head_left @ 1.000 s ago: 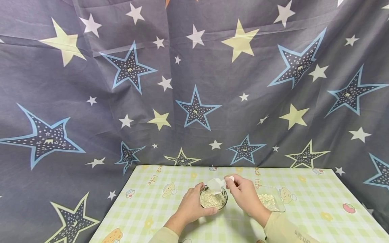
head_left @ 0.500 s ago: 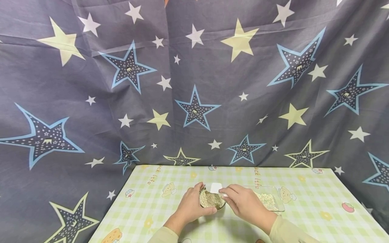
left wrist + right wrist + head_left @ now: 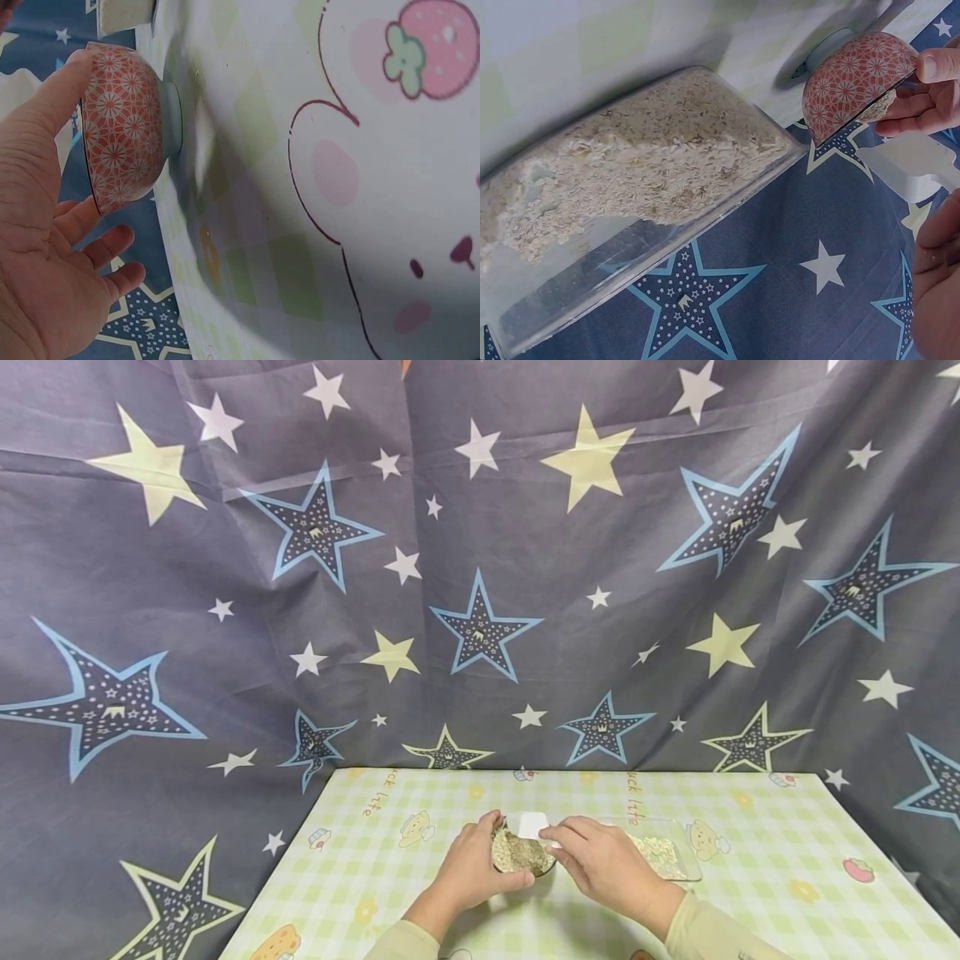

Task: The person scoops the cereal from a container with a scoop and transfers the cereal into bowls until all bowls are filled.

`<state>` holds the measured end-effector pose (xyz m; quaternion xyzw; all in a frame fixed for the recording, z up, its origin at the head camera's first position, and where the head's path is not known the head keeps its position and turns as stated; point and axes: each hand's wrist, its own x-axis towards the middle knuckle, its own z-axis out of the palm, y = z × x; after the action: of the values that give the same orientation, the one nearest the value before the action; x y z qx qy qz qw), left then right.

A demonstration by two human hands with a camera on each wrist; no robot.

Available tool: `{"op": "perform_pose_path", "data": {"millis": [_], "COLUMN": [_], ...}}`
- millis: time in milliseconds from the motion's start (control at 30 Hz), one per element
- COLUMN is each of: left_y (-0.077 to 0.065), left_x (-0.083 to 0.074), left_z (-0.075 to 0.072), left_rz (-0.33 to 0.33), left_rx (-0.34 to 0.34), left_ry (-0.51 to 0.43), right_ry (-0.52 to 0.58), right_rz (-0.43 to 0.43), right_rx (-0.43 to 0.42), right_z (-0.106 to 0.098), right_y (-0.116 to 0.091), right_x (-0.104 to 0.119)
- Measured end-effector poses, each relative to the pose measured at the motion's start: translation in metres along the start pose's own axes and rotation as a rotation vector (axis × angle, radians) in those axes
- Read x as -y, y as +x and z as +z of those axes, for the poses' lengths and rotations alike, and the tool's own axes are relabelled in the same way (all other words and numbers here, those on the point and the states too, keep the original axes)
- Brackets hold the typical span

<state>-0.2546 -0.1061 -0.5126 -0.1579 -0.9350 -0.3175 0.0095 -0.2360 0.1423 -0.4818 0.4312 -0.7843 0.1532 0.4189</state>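
Observation:
My left hand grips a small bowl by its sides, thumb at the near rim and fingers at the far side. In the left wrist view the bowl shows a red-and-white flower pattern and a pale foot standing on the tablecloth. Oat flakes fill it near the rim. My right hand pinches the short handle of a white plastic scoop, which is tipped over the bowl's far side. In the right wrist view the scoop hangs close by the bowl, its inside hard to make out.
To the right of the bowl, partly behind my right hand, stands a clear rectangular container with more oat flakes in it. A green checked tablecloth covers the table. A dark star-patterned curtain hangs behind it.
My right hand has turned over and tipped the scoop above the bowl. The flakes in the bowl look higher and partly darker. My left hand has stayed on the bowl.

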Motion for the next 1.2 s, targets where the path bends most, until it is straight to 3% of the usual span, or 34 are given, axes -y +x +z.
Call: {"op": "perform_pose_path", "data": {"millis": [767,1200], "left_y": [-0.0004,0.0007], "left_x": [-0.001,0.0004], "left_z": [0.0009,0.0007], "left_rz": [0.0,-0.006], "left_rx": [-0.002,-0.002], "left_ry": [0.0,-0.012], "right_ry": [0.001,0.037], "right_rz": [0.012,0.066], "right_rx": [-0.014,0.005], "right_z": [-0.0008,-0.0028], "right_y": [-0.0012,-0.0042], "right_x": [0.0,-0.0007]}}
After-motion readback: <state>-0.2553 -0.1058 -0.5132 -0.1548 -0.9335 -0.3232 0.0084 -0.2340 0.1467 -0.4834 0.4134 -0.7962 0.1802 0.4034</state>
